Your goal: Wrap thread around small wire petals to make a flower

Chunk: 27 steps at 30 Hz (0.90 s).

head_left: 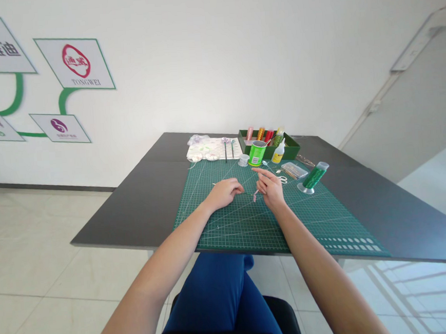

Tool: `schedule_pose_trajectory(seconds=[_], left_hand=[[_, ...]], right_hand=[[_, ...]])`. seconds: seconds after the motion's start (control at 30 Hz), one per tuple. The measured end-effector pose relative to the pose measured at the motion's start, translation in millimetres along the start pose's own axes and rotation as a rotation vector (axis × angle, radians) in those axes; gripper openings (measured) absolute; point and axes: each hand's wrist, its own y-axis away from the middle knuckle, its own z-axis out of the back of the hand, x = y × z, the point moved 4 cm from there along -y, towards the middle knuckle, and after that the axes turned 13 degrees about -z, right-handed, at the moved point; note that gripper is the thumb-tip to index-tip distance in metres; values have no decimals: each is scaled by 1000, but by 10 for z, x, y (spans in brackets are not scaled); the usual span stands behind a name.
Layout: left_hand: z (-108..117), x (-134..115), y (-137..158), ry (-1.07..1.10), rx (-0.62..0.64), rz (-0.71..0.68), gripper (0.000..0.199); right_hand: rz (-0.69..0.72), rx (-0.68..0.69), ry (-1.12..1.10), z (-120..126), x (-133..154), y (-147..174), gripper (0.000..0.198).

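Observation:
My left hand (227, 191) is over the green cutting mat (235, 228), its fingers pinched together. From its fingertips a thin green strand (247, 193) seems to run across to my right hand (271, 188). The right index finger points out while thumb and other fingers are curled in a grip. At those fingers hangs a small pale pink piece (255, 197), at the strand's end. Beyond the left wrist the tip of a thin pale stick (214, 184) shows; whether the hand holds it I cannot tell. White-handled scissors (283, 179) lie just past the right hand.
Behind the hands stand a green can (257, 154), a small clear tub (243, 160), a glue bottle (278, 152) and a dark green box (291, 147) of coloured spools. Right are a clear case (294, 170) and a green spool (314, 177). Two dark-stemmed pieces lie on white sheeting (209, 148).

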Motion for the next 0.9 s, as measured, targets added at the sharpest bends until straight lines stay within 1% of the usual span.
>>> schedule_pose_trajectory(seconds=[0.13,0.23,0.3,0.37,0.43,0.5,0.57,0.7,0.9], left_hand=[[-15,7,1,-28,15,-10,20],[-30,-3,9,-59,59,-17,22],[-43,-15,20,-92,111,-15,23],[-50,-26,30,-119,152,-7,22],[-51,-30,35,-137,168,1,22],[-48,-28,34,-143,166,7,23],[-46,-20,28,-139,153,9,24],[-40,-6,14,-89,114,2,23],[-11,7,4,24,36,3,18]], right_hand=[[4,-5,16,7,-4,-10,32],[14,-3,50,1,-4,-6,32],[29,9,133,-26,0,16,33],[54,29,280,-68,0,52,32],[79,55,418,-108,-11,82,30],[86,72,460,-117,-36,88,31],[74,70,408,-92,-65,66,33],[37,49,231,-29,-85,10,36],[13,38,52,-39,-16,25,32]])
